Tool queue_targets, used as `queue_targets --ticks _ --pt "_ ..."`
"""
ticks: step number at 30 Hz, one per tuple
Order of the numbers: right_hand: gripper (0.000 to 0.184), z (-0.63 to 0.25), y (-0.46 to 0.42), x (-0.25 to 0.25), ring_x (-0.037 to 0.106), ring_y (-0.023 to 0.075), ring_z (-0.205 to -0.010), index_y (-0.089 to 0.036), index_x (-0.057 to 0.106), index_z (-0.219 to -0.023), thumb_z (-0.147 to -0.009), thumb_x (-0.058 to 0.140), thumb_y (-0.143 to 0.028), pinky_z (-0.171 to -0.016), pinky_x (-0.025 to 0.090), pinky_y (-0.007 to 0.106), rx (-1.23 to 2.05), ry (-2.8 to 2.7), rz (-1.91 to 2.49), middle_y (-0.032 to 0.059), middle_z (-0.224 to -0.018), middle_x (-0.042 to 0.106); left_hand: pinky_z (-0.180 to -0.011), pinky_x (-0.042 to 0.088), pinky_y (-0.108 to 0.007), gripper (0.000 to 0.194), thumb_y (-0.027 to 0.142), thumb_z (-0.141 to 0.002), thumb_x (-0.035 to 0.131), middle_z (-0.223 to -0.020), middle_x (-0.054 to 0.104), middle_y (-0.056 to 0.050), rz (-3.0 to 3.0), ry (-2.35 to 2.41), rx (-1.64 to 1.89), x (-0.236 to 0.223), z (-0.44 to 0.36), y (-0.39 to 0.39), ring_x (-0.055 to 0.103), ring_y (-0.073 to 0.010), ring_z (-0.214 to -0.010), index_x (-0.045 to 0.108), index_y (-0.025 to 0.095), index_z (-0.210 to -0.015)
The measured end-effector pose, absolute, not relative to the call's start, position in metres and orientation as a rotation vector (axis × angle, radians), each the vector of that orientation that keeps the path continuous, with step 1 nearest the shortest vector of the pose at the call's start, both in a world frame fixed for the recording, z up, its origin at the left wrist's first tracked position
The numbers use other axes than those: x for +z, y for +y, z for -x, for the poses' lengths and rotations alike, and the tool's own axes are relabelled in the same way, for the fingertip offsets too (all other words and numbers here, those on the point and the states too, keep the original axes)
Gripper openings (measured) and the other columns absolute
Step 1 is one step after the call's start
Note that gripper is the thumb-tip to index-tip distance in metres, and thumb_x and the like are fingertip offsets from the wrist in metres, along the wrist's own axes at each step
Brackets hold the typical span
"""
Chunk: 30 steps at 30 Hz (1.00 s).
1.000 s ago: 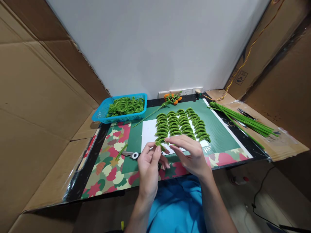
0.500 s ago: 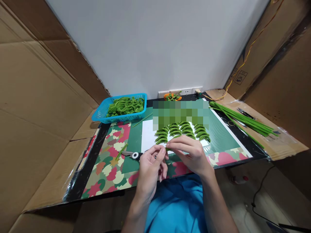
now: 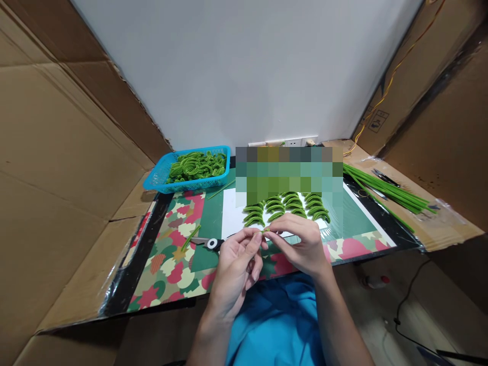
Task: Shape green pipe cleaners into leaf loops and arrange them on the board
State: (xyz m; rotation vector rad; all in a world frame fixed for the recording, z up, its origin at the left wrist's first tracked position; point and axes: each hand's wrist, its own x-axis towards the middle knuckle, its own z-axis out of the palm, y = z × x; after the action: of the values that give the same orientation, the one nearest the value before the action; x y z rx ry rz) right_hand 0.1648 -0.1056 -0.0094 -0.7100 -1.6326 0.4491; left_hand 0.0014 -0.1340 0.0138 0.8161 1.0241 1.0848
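My left hand (image 3: 236,264) and my right hand (image 3: 299,244) meet just above the table's front edge, fingertips pinched together on a small green pipe-cleaner piece (image 3: 266,230). Most of that piece is hidden by my fingers. Right behind my hands, rows of curved green pipe-cleaner leaves (image 3: 290,206) lie on a white sheet (image 3: 232,216). The far part of those rows is blurred out.
A blue basket (image 3: 160,175) full of green pipe-cleaner coils stands at the back left. Scissors (image 3: 208,243) and a short green offcut (image 3: 190,237) lie on the patterned mat left of my hands. Straight green pipe cleaners (image 3: 385,190) and pliers (image 3: 385,178) lie at the right. Cardboard walls enclose both sides.
My hands have drawn closer together and slightly toward me. The green piece, earlier sticking out from my left fingers, is now pinched between both hands' fingertips.
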Motion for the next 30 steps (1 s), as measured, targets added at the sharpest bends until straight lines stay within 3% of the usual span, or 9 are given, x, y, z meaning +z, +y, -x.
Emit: queue_targets --ticks 7,14,20,26,30 --pt "0.017 -0.153 -0.108 -0.006 0.07 0.0179 -0.069 -0.021 0.072 -0.085 -0.099 0.065 -0.017 -0.064 0.056 0.031 0.324 -1.582 0.86 0.0055 -0.078 0.076 -0.032 0.029 -0.014 0.034 0.046 -0.09 0.081 -0.046 0.053 0.008 -1.082 1.194 1.273 0.004 -0.009 -0.135 0.04 -0.0056 -0.032 0.068 0.018 -0.102" --pt "0.011 -0.156 -0.108 -0.009 0.073 0.0196 -0.08 -0.02 0.072 -0.096 -0.101 0.063 -0.015 -0.071 0.055 0.03 0.235 -1.798 0.928 0.0076 -0.089 0.077 -0.045 0.043 -0.018 0.023 0.038 -0.091 0.081 -0.06 0.06 0.004 -1.276 1.349 1.423 -0.002 -0.009 -0.137 0.053 -0.0094 -0.048 0.074 0.02 -0.103" --pt "0.013 -0.157 -0.109 -0.008 0.071 0.0178 -0.076 -0.02 0.071 -0.097 -0.103 0.06 -0.016 -0.067 0.052 0.028 0.25 -1.855 0.959 0.0068 -0.088 0.076 -0.056 0.05 -0.022 0.014 0.033 -0.095 0.075 -0.074 0.067 0.0 -1.538 1.476 1.405 -0.007 -0.004 -0.138 0.057 -0.0122 -0.056 0.077 0.023 -0.106" --pt "0.011 -0.164 -0.11 -0.01 0.069 0.0173 -0.074 -0.021 0.07 -0.097 -0.099 0.062 -0.015 -0.066 0.051 0.028 0.371 -1.903 0.963 0.0044 -0.087 0.074 -0.056 0.05 -0.021 0.017 0.036 -0.095 0.074 -0.081 0.071 -0.002 -1.51 1.457 1.326 -0.004 -0.004 -0.138 0.06 -0.0133 -0.06 0.076 0.022 -0.104" --pt "0.01 -0.174 -0.108 -0.01 0.07 0.0169 -0.076 -0.022 0.071 -0.1 -0.101 0.063 -0.016 -0.066 0.053 0.028 0.435 -1.895 0.921 0.0039 -0.088 0.075 -0.041 0.037 -0.017 0.026 0.044 -0.094 0.075 -0.067 0.063 0.002 -1.282 1.293 1.215 0.003 -0.003 -0.132 0.048 -0.0072 -0.043 0.07 0.019 -0.101"
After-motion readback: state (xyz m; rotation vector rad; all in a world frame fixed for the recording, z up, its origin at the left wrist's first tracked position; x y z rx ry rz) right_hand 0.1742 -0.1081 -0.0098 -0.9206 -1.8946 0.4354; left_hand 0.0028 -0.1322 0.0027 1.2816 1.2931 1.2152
